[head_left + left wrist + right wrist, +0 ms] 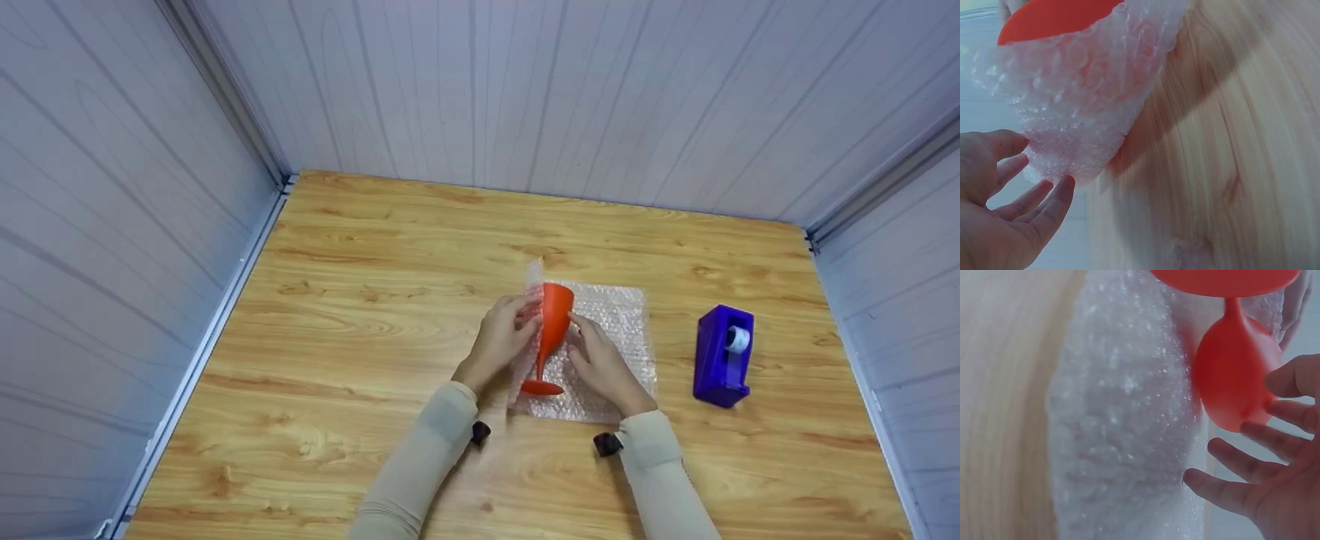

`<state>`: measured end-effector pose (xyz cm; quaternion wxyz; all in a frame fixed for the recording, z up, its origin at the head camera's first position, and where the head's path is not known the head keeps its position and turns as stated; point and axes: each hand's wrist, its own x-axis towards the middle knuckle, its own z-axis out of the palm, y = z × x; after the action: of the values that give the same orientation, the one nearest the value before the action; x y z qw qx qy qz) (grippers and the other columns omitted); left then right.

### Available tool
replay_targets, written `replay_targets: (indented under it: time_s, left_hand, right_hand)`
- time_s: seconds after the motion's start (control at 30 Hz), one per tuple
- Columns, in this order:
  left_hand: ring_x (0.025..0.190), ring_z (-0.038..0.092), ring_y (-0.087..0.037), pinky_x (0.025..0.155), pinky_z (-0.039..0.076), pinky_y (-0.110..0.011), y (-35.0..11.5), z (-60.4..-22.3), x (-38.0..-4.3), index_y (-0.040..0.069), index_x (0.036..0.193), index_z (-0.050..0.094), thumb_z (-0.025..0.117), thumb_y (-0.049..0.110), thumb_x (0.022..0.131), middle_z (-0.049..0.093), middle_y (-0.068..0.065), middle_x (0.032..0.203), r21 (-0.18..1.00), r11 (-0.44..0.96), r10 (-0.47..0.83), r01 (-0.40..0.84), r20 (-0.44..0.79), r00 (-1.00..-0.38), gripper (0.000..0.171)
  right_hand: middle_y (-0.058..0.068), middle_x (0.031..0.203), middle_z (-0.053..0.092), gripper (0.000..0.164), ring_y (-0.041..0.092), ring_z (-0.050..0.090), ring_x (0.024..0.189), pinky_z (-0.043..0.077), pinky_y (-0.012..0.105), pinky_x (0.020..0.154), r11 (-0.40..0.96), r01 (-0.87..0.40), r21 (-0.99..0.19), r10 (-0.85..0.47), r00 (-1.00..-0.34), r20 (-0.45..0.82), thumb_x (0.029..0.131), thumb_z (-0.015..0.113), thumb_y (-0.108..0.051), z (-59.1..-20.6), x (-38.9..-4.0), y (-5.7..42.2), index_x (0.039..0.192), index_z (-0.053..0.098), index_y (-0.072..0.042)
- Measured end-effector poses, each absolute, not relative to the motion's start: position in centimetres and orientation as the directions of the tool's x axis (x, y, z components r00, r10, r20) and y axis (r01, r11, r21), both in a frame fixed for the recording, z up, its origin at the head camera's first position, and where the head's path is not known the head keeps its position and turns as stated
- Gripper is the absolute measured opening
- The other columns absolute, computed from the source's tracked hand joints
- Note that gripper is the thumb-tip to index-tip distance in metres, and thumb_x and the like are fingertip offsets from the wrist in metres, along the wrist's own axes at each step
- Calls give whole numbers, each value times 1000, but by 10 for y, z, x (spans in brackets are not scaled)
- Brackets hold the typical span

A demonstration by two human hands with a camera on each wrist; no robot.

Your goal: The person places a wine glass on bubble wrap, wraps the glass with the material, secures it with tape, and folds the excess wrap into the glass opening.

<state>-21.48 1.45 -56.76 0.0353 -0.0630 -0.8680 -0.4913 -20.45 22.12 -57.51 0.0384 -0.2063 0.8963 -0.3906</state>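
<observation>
An orange goblet (555,315) lies along a sheet of bubble wrap (615,322), its round foot (541,388) toward the person. The sheet's left part (1078,101) is raised against the goblet's side and covers some of the bowl in the left wrist view. Fingertips of the left hand (504,334) touch this raised part from outside, with the fingers loosely extended. On the other side, the right hand (604,364) has its fingers spread, and its fingertips rest at the bowl (1230,377). The right palm stays apart from the goblet.
A blue tape dispenser (720,360) with a roll of clear tape (738,340) stands to the right of the bubble wrap. The wood-patterned table (360,300) is bounded by pale panel walls (510,90) at the back and both sides.
</observation>
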Motion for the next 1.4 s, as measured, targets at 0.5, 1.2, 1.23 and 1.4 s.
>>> replay_targets:
  time_s: [0.5, 1.2, 1.23, 1.4]
  left_hand:
    - [100, 64, -23, 86, 55, -31, 22, -568, -213, 10, 130, 67, 71, 15, 94, 60, -16, 123, 729, 624, 118, 281, 267, -956, 36]
    - [112, 58, -27, 97, 49, -37, 37, -568, -213, 11, 127, 70, 71, 19, 94, 58, -14, 128, 649, 689, 144, 321, 312, -939, 33]
    - [111, 58, -27, 97, 49, -37, 38, -568, -213, 11, 127, 70, 71, 19, 94, 58, -14, 128, 643, 693, 148, 326, 315, -937, 33]
    - [111, 56, -27, 94, 50, -37, 43, -565, -214, 13, 127, 70, 70, 21, 95, 56, -14, 128, 605, 719, 170, 342, 324, -931, 33]
  right_hand:
    - [23, 136, 53, 64, 40, 53, 123, 42, 53, 104, 574, -446, -687, -460, -869, 179, 95, 60, 2, -576, -206, 225, 154, 39, -9]
    - [21, 138, 52, 59, 40, 51, 125, 41, 56, 105, 567, -492, -660, -455, -856, 248, 100, 62, -13, -580, -204, 232, 154, 40, -12]
    - [21, 138, 51, 58, 40, 51, 126, 40, 56, 105, 564, -495, -661, -459, -853, 247, 100, 61, -14, -581, -204, 232, 154, 40, -14]
    - [21, 137, 52, 55, 41, 51, 125, 41, 58, 104, 588, -464, -662, -450, -868, 210, 102, 59, -17, -578, -203, 234, 154, 43, -19]
